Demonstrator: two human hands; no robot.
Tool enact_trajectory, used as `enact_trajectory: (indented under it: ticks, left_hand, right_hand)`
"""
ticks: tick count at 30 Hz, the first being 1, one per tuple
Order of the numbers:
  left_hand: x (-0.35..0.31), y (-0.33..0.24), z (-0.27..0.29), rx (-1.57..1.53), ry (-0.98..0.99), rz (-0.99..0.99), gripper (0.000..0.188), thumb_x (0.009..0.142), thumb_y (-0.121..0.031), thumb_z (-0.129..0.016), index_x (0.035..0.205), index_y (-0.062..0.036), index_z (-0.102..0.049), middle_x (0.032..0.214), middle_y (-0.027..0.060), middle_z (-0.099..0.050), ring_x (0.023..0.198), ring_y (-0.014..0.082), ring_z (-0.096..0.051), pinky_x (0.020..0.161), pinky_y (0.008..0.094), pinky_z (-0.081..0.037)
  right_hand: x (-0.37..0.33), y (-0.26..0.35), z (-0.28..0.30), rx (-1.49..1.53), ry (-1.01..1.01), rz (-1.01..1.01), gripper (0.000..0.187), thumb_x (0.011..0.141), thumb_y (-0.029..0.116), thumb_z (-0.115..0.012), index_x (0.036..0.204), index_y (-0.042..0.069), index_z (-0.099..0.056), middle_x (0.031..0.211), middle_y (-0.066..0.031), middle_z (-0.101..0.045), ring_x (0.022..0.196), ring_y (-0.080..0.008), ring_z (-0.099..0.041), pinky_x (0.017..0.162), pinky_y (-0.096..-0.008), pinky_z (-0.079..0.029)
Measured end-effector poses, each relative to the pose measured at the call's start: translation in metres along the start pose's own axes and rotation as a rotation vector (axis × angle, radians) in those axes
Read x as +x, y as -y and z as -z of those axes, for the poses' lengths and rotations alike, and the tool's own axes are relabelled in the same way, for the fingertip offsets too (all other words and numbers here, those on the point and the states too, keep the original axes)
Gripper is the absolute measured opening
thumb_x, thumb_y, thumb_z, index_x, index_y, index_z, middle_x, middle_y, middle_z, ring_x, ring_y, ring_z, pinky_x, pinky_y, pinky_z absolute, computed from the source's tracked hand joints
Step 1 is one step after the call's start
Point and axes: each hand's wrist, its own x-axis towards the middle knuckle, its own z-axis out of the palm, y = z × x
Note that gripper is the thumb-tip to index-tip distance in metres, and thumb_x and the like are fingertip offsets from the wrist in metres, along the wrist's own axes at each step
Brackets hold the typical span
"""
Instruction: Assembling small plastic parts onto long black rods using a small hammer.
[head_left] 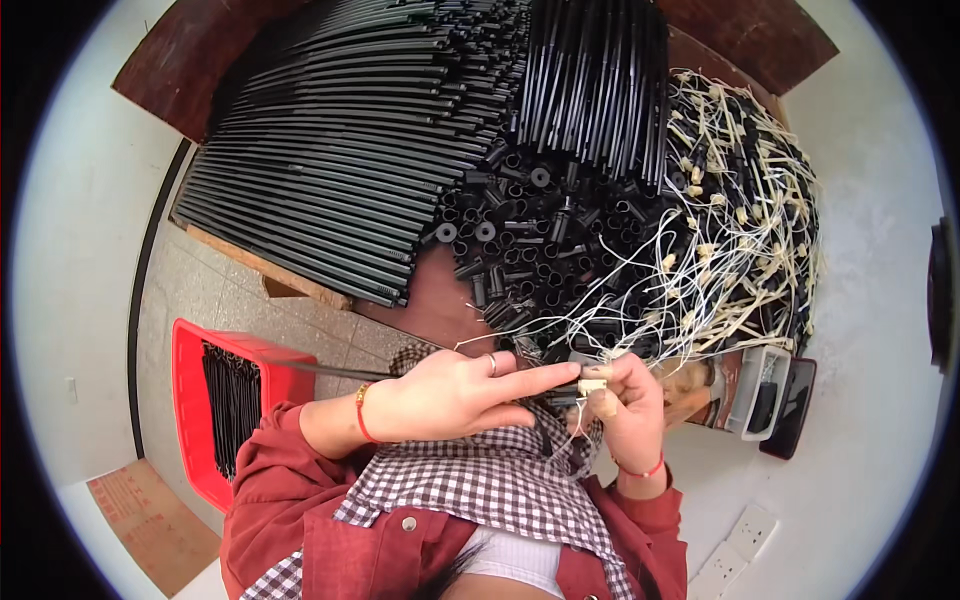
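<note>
Left hand [450,397]: seen in the head view, index finger stretched out to the connector; whether the other fingers close on the rod is hidden.
Right hand [637,397]: pinching the cream connector [592,385] between thumb and finger.
Connector: just off the left index fingertip, thin white wires [640,312] near it.
Dark rod [335,369]: running leftward from beneath the left hand, blurred.
Red bin [186,405]: left of the left hand, holding dark rods.
Black cylinders [552,226]: heaped beyond both hands.
Black tubes [320,170]: stacked beyond the left hand.
</note>
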Motion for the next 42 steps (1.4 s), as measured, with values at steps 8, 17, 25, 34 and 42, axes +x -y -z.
enact_trajectory:
  ticks: [8, 17, 25, 34, 42]
  left_hand:
    - [-0.02, 0.021, -0.032, -0.918, 0.111, 0.145, 0.042, 0.083, -0.009, -0.06, 0.124, -0.0054, -0.054, 0.094, 0.0093, -0.062, 0.067, 0.0184, -0.059, 0.06, 0.0265, -0.049]
    - [-0.032, 0.021, -0.045, -0.843, -0.03, 0.009, 0.035, 0.079, -0.012, -0.063, 0.112, -0.0014, -0.057, 0.097, 0.0121, -0.062, 0.075, 0.025, -0.06, 0.067, 0.03, -0.05]
    - [-0.05, 0.037, -0.046, -0.198, -0.324, -0.053, 0.025, 0.079, -0.014, -0.065, 0.099, -0.0017, -0.057, 0.087, 0.012, -0.061, 0.07, 0.0272, -0.059, 0.062, 0.0325, -0.049]
    - [-0.124, 0.042, -0.063, -0.313, -0.231, 0.392, 0.016, 0.083, -0.016, -0.062, 0.093, -0.0036, -0.057, 0.07, 0.0093, -0.061, 0.055, 0.0273, -0.057, 0.053, 0.034, -0.047]
    - [-0.118, 0.042, -0.05, -0.222, -0.327, 0.396, 0.014, 0.081, -0.013, -0.063, 0.089, -0.0019, -0.059, 0.068, 0.0093, -0.06, 0.053, 0.0278, -0.054, 0.053, 0.0332, -0.044]
  right_hand:
    - [0.007, 0.008, -0.029, -0.627, 0.228, 0.171, 0.027, 0.077, -0.001, -0.062, 0.104, 0.0, -0.056, 0.079, -0.0086, -0.064, 0.057, -0.0166, -0.059, 0.053, -0.0242, -0.047]
    - [0.003, -0.001, -0.038, -0.751, 0.336, 0.369, 0.028, 0.075, 0.007, -0.064, 0.102, 0.0, -0.059, 0.075, -0.0083, -0.063, 0.056, -0.016, -0.052, 0.053, -0.0273, -0.043]
    - [-0.007, 0.007, -0.029, -0.484, 0.115, 0.41, 0.031, 0.07, 0.006, -0.073, 0.098, 0.002, -0.063, 0.073, -0.008, -0.065, 0.05, -0.0175, -0.052, 0.049, -0.0251, -0.043]
    - [0.039, -0.01, -0.055, -1.16, 0.298, 0.45, 0.028, 0.069, 0.006, -0.067, 0.097, 0.003, -0.063, 0.09, -0.0047, -0.064, 0.07, -0.019, -0.053, 0.064, -0.0285, -0.043]
    - [0.058, -0.036, -0.049, -1.583, 0.209, 0.724, 0.033, 0.069, 0.006, -0.068, 0.101, 0.005, -0.06, 0.101, -0.0071, -0.061, 0.083, -0.022, -0.053, 0.076, -0.0328, -0.043]
